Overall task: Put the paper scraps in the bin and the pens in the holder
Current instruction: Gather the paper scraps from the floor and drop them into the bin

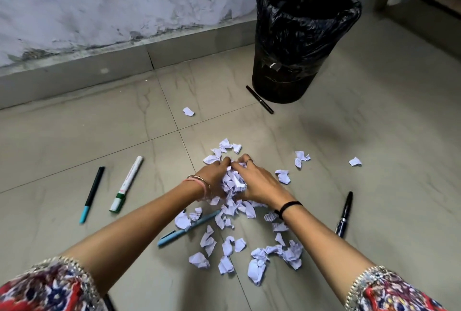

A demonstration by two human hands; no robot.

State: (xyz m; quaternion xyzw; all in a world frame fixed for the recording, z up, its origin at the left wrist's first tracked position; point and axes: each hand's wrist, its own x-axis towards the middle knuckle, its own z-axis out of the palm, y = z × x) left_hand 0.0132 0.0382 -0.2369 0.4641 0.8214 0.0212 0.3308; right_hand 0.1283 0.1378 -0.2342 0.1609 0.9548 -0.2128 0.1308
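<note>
I am looking down at a tiled floor [74, 121], going from the left. A thin black pen with a teal cap [91, 194] is lying farthest left, and just beside it a white marker with a green cap [126, 184] is lying at a similar slant. Further in, a light blue pen [188, 228] is lying partly under the paper scraps [233, 187], which are spreading over the middle of the floor toward me.

My left hand [215, 177] and my right hand [257, 182] are meeting over the thickest part of the heap. Both are cupping inward with fingers curled, pressing a bunch of scraps between the palms; the fingertips are nearly touching at the far side. The left wrist is wearing bangles and the right a black band.

Loose scraps are lying apart from the heap: 1 beyond it near a tile joint [188, 111], 2 more off to the right.

A slim black pen [259, 99] is lying just beside the base of the bin [306, 36], which is standing upright near the wall, lined with a black bag, well apart from the heap. To the right of my right wrist, a glossy black pen [344, 213] is lying on the floor.
</note>
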